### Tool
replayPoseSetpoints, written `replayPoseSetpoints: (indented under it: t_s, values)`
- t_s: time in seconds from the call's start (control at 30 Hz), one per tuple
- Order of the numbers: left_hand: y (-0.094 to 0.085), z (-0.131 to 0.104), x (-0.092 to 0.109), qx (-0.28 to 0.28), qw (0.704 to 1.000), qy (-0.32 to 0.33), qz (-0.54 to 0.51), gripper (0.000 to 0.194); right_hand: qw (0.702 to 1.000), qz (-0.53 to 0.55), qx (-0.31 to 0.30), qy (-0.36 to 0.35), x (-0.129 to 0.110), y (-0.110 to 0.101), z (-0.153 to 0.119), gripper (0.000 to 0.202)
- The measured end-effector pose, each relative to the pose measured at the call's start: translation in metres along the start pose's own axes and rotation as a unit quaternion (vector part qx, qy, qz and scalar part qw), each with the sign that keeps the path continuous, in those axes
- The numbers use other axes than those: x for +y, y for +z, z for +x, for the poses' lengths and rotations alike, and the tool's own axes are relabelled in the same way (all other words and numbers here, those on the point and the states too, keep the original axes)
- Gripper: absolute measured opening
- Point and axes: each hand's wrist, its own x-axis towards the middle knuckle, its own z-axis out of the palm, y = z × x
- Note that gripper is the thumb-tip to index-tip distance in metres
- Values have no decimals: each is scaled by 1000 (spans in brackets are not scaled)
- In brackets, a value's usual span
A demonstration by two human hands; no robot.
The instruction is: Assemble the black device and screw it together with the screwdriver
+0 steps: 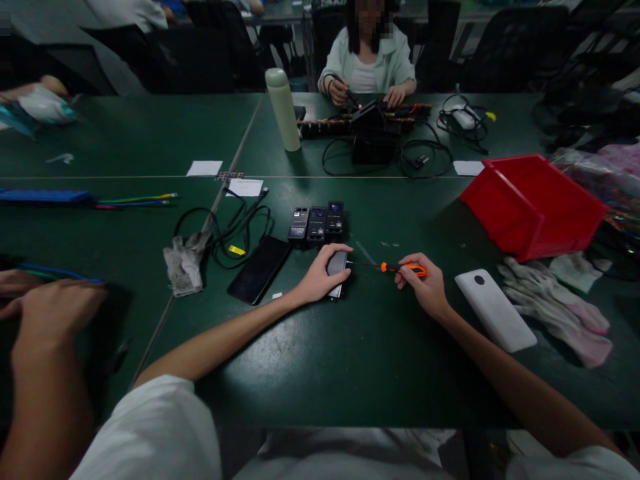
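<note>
My left hand [324,275] grips a small box-shaped device [339,263], dark on top with a pale side, holding it down on the table. In my right hand [424,283] is an orange and black screwdriver [406,269], its shaft lying level and pointing left. The tip meets or nearly meets the device's right side; exactly where is too small to tell. Just behind my left hand stand three small black modules [317,225] in a row. A black phone [259,270] lies to the left of that hand.
A red bin [537,207], work gloves [555,310] and a white power bank [495,310] are on the right. Black cable [245,227] and a grey glove [186,263] lie left. A green bottle [283,110] stands ahead. One co-worker sits opposite; another's hands [55,307] are at left.
</note>
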Motion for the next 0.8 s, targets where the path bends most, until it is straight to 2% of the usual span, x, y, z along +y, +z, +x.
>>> replayPoseSetpoints:
  t_s: [0.8]
  values:
    - [1, 0, -3, 0, 1000, -1, 11, 41, 1000, -9, 3, -3, 5, -1, 1, 19]
